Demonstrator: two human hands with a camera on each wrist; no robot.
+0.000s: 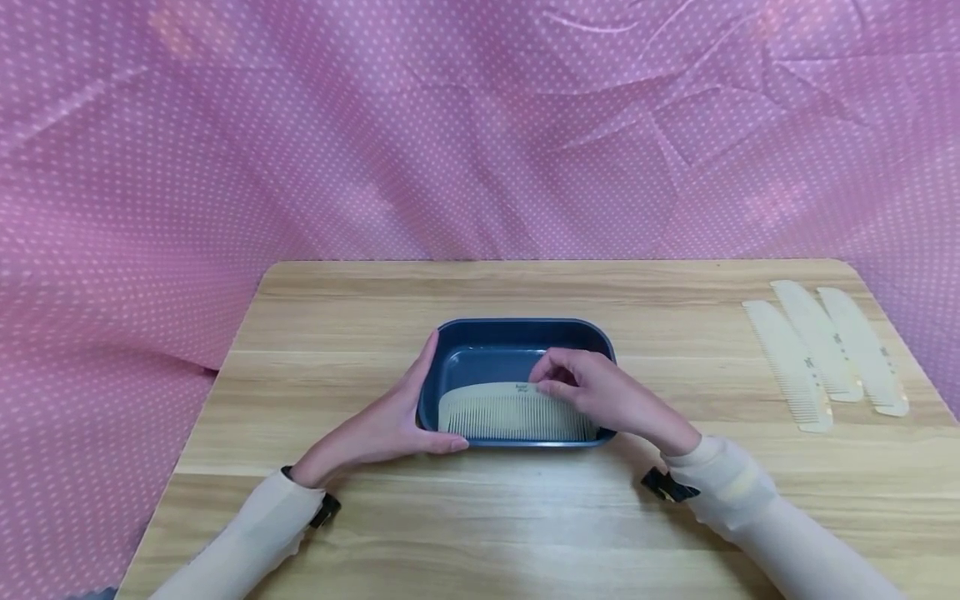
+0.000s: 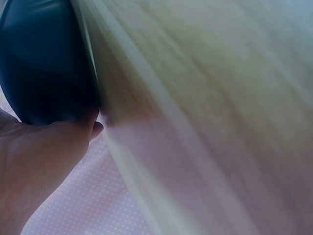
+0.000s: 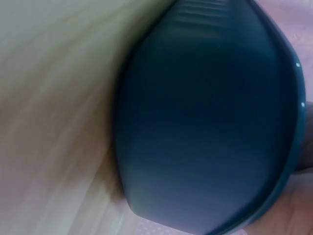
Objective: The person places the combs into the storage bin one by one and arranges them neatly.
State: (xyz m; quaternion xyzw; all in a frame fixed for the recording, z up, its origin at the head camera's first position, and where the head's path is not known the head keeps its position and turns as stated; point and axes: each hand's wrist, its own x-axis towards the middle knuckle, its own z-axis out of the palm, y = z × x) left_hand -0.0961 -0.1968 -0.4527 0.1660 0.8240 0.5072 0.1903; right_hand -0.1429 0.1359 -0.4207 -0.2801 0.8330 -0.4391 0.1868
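Note:
A dark blue rectangular box [image 1: 487, 362] sits on the wooden table in the head view. My left hand [image 1: 393, 421] grips its left end, thumb along the front rim and fingers round the side. Inside the box, near the front wall, a pale cream comb [image 1: 495, 404] lies lengthwise with its teeth toward the front. My right hand [image 1: 600, 392] reaches over the right rim and pinches the comb's back edge. In the left wrist view the left hand [image 2: 44, 156] touches the box wall [image 2: 46, 63]. The right wrist view shows mostly the box's outer side [image 3: 205, 127], hiding the right fingertips.
Three more cream combs lie at the table's right side: a near one [image 1: 791, 367], a middle one [image 1: 817, 337] and an outer one [image 1: 862, 350]. The wooden table [image 1: 525, 525] has rounded far corners. Behind it hangs a pink dotted cloth [image 1: 480, 150].

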